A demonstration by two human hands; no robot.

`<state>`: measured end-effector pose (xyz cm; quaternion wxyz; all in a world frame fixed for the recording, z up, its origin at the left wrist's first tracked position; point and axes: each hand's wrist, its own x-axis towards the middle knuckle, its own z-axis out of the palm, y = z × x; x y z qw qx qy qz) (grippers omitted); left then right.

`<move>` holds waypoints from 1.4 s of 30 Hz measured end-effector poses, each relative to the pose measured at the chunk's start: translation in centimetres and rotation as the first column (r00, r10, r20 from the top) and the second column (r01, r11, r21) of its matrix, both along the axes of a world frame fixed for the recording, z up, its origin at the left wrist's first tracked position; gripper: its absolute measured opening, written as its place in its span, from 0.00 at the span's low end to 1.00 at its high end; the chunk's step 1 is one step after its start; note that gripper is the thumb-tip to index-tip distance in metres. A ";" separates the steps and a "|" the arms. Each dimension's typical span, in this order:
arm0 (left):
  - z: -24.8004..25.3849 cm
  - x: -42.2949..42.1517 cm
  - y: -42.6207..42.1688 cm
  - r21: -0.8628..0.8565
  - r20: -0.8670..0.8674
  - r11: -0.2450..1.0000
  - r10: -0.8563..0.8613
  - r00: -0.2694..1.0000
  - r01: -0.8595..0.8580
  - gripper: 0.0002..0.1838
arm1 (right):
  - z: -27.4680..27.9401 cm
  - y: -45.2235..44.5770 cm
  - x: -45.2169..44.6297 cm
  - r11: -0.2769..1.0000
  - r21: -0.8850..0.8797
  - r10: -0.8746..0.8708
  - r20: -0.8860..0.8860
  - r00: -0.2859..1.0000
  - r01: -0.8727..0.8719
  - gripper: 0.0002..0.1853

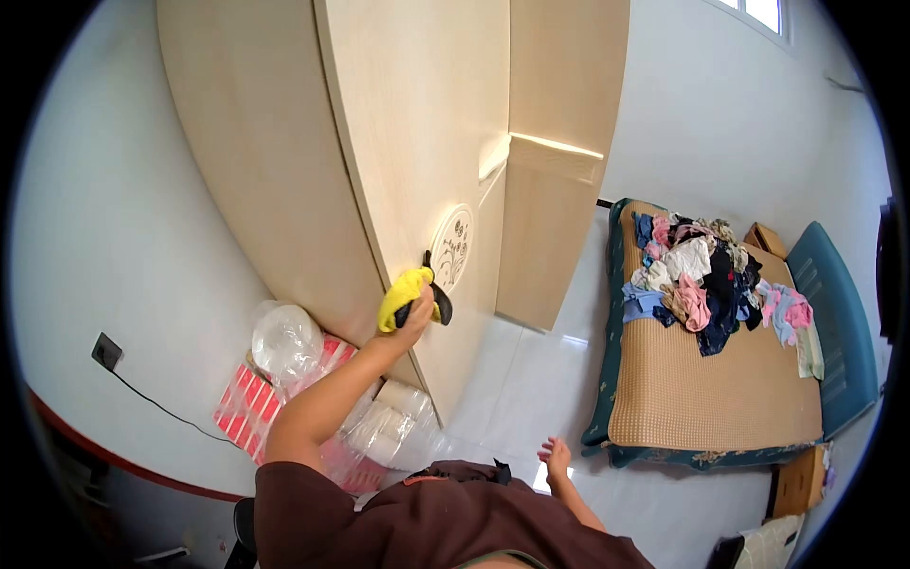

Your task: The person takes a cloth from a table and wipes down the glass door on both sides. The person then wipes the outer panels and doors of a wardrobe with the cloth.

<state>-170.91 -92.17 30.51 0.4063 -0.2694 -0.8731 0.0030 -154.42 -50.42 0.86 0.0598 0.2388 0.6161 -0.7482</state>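
My left hand is closed around a yellow and black cloth. It holds the cloth up against the pale wood wardrobe door, close to the door's edge. Just beside the cloth is a round carved floral panel set into the door. Part of the cloth is hidden behind my fingers. Down at my right side, my right hand hangs over the tiled floor with its fingers apart and nothing in it.
A second wardrobe door stands open beyond. Plastic-wrapped paper packs and a clear bag of rolls lie by the wardrobe's base. To the right, a bed carries a heap of clothes. A plugged-in cord runs along the left wall.
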 end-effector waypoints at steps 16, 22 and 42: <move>16.4 -17.4 2.0 -0.129 -0.175 0.974 0.160 0.971 -0.184 0.05 | -3.6 10.1 2.9 0.969 -0.046 -0.229 0.206 0.951 0.244 0.24; 9.4 -14.6 6.7 -0.417 -0.073 0.798 0.447 0.892 -0.434 0.08 | -2.5 9.8 3.2 0.998 0.015 -0.056 0.089 0.994 0.055 0.20; 12.3 -17.7 17.8 0.867 0.299 0.481 -0.295 0.907 -0.129 0.17 | 25.1 -2.3 -21.0 0.757 -0.330 0.409 -0.434 0.803 -0.564 0.31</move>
